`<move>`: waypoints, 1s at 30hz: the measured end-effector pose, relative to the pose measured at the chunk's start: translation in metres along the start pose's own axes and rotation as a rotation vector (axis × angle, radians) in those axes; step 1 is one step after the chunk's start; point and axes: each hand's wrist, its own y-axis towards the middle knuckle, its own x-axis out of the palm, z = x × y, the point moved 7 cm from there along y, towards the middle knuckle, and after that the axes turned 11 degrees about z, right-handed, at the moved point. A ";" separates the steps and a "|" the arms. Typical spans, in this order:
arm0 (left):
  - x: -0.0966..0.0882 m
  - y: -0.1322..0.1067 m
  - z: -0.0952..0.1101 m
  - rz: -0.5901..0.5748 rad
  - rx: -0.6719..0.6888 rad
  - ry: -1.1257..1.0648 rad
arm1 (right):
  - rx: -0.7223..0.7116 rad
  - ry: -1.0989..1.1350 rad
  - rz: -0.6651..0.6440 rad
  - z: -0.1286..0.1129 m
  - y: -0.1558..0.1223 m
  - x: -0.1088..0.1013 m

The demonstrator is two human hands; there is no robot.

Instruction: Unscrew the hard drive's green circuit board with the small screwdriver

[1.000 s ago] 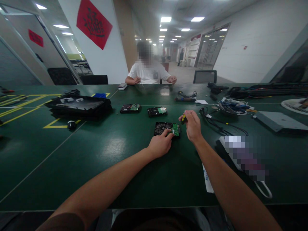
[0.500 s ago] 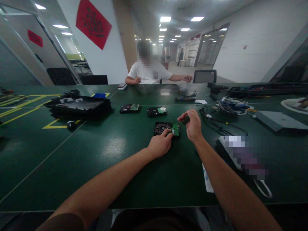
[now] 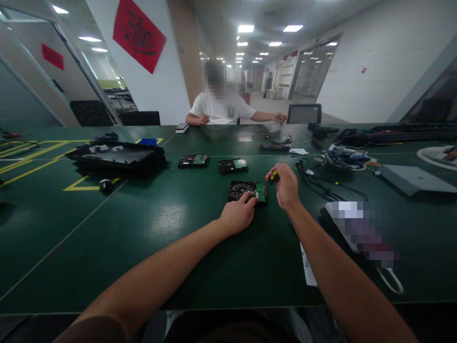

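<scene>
A hard drive [image 3: 237, 189] with its green circuit board facing up lies on the green table in front of me. My left hand [image 3: 240, 213] holds down its near right side, fingers curled over the edge and onto the board. Up and to the right, my right hand [image 3: 284, 185] is closed around a screwdriver [image 3: 273, 177] with a black and yellow handle. I cannot make out the tool's tip, close to the drive's right end. Farther back lie two similar drives, the left drive [image 3: 193, 161] and the right drive [image 3: 233, 165].
A black tray [image 3: 117, 155] and a round black object [image 3: 106, 186] are at left. To the right are cables [image 3: 314, 178], a bundle in a plastic bag [image 3: 346, 156], a metal box [image 3: 416, 180] and a blurred-out device [image 3: 360, 233]. Across the table sits a person [image 3: 223, 107].
The screwdriver handle has turned in my right hand, and its yellow parts show now. My left hand and the hard drive stay in place.
</scene>
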 end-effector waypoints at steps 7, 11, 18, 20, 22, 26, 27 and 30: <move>0.000 0.000 -0.001 -0.005 -0.011 -0.005 | 0.018 -0.006 -0.069 -0.002 -0.003 0.004; -0.001 0.000 -0.001 0.006 -0.005 -0.010 | 0.022 0.003 -0.070 -0.005 -0.004 0.007; 0.002 0.000 0.000 -0.015 -0.012 0.011 | 0.066 0.060 -0.031 -0.003 -0.004 0.008; 0.002 0.000 0.000 -0.020 -0.012 0.011 | 0.063 0.058 -0.041 -0.003 -0.004 0.009; 0.002 0.000 0.000 -0.020 -0.015 0.009 | 0.052 0.053 -0.050 -0.004 -0.004 0.009; 0.001 0.000 -0.001 -0.004 -0.012 0.002 | 0.009 -0.013 -0.034 -0.002 -0.004 0.006; 0.001 0.000 -0.001 0.002 -0.009 0.002 | 0.002 -0.034 -0.019 -0.001 -0.004 0.004; 0.000 0.000 -0.001 0.009 -0.004 0.002 | 0.003 -0.047 0.018 0.000 -0.003 0.000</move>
